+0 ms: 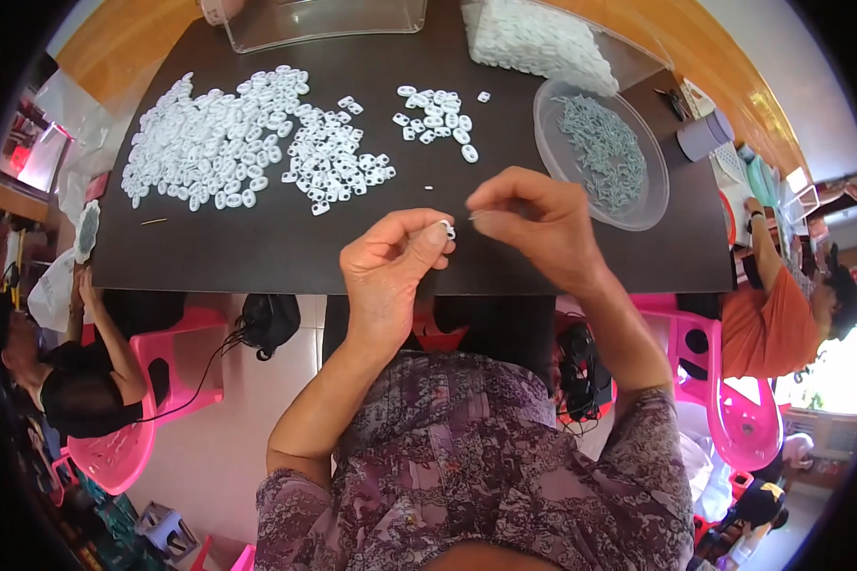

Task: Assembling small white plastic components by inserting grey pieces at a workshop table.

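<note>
My left hand (383,271) pinches a small white plastic piece with holes (449,229) between thumb and fingertips, above the table's near edge. To its right, my right hand (548,228) is raised with thumb and fingers pinched together. A thin, pale sliver (477,215) shows at its fingertips, too small to name. Beyond my hands lie a large heap of white oval two-holed pieces (205,143), a heap of smaller squarish two-holed pieces (333,162) and a small mixed group (438,116). Grey-green slender bits (600,147) lie in a round clear dish (548,176) beside my right hand.
On the dark table (257,257) stand a clear bin (328,43) and a clear container with packed white pieces (543,43). A lidded cup (705,136) stands at the right. People sit at both sides, near pink chairs (186,357). A loose white bit (428,187) lies ahead.
</note>
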`<action>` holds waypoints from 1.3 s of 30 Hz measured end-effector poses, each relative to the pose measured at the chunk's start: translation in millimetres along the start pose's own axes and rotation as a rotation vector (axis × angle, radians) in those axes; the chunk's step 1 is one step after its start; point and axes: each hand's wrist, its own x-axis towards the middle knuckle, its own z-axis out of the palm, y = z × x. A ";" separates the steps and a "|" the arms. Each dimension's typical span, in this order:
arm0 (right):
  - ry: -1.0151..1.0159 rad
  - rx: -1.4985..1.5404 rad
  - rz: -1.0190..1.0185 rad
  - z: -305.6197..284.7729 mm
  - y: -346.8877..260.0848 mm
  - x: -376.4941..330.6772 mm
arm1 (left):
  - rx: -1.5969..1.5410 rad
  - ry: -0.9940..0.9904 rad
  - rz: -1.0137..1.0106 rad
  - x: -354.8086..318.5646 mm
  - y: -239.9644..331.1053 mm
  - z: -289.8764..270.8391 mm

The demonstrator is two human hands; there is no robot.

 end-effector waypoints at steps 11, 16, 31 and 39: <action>-0.032 0.126 0.025 20.1 -6.1 -6.3 | 0.080 0.005 0.043 -11.1 0.6 -3.0; -0.041 0.116 0.029 23.3 -6.6 -6.6 | 0.105 0.010 0.053 -11.9 2.1 -5.2; -0.058 0.134 0.055 29.8 -7.9 -5.5 | 0.119 0.040 0.064 -13.4 0.6 -10.6; -0.043 0.168 0.038 31.4 -4.1 -5.2 | 0.122 0.045 0.071 -14.4 1.7 -12.4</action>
